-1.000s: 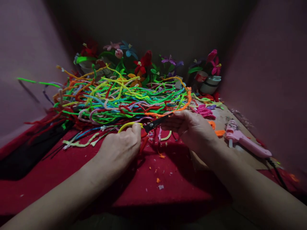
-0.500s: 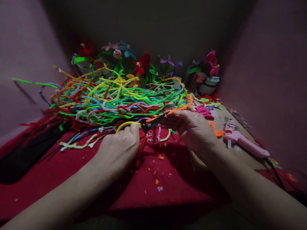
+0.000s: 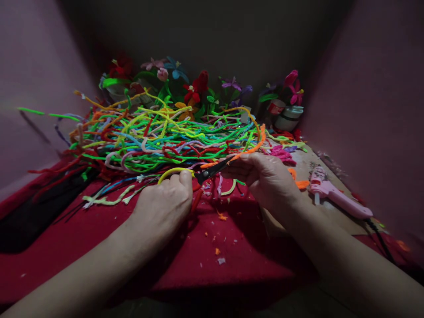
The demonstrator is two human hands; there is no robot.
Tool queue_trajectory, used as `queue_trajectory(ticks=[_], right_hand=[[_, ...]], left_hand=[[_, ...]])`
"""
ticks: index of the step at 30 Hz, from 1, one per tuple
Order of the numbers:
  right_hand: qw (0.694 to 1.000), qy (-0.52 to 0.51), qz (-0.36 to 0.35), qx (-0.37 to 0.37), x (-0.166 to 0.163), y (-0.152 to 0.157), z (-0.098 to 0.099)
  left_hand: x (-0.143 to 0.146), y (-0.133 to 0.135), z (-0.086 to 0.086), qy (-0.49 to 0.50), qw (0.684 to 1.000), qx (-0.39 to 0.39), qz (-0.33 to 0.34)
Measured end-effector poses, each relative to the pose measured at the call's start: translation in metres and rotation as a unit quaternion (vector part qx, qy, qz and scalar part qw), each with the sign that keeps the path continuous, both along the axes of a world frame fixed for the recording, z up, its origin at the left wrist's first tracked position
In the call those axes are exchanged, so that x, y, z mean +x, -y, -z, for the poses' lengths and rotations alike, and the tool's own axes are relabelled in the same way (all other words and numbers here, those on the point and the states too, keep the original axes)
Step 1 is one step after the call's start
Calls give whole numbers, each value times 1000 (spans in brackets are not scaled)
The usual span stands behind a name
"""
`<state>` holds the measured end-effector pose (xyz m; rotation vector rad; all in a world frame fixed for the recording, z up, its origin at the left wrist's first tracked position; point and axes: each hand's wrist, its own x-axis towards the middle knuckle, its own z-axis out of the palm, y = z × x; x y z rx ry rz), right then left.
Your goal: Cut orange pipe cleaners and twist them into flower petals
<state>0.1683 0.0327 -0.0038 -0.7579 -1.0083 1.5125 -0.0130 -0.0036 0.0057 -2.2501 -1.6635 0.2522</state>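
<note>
My left hand (image 3: 168, 198) is closed around the yellow handle of a pair of scissors (image 3: 212, 171), whose black blades point to the right. Between thumb and fingers, my right hand (image 3: 270, 176) pinches an orange pipe cleaner (image 3: 258, 143). The pipe cleaner curves upward above that hand, and its lower part lies against the blades near their tips. A short orange stretch also shows left of the blades. My right fingertips are right beside the scissor tips and partly hidden behind them.
A heap of many-coloured pipe cleaners (image 3: 159, 137) spreads behind my hands. Pipe-cleaner flowers (image 3: 195, 86) stand along the back. On a board at right lie a pink glue gun (image 3: 338, 196) with a black cord and a folded orange piece (image 3: 300, 183). Scraps litter the red cloth (image 3: 185, 265).
Both hands keep almost the same place and grip. The scissor handle has shifted very slightly left, and the orange pipe cleaner's upper end has dipped a little.
</note>
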Motion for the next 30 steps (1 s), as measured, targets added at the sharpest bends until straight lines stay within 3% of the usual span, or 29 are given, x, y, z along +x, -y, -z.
queue_trajectory(ticks=[17,25,30], right_hand=[[999,-18,-12,-32,0,1,-2],[994,-65,-36,-85,2,-2,-2],[994,-75,-34,-67,0,-1,0]], left_hand=[[-5,1,5,-10,999,24,32],[-3,1,5,-8,999,-12,34],[1,0,3,9,999,-41,30]])
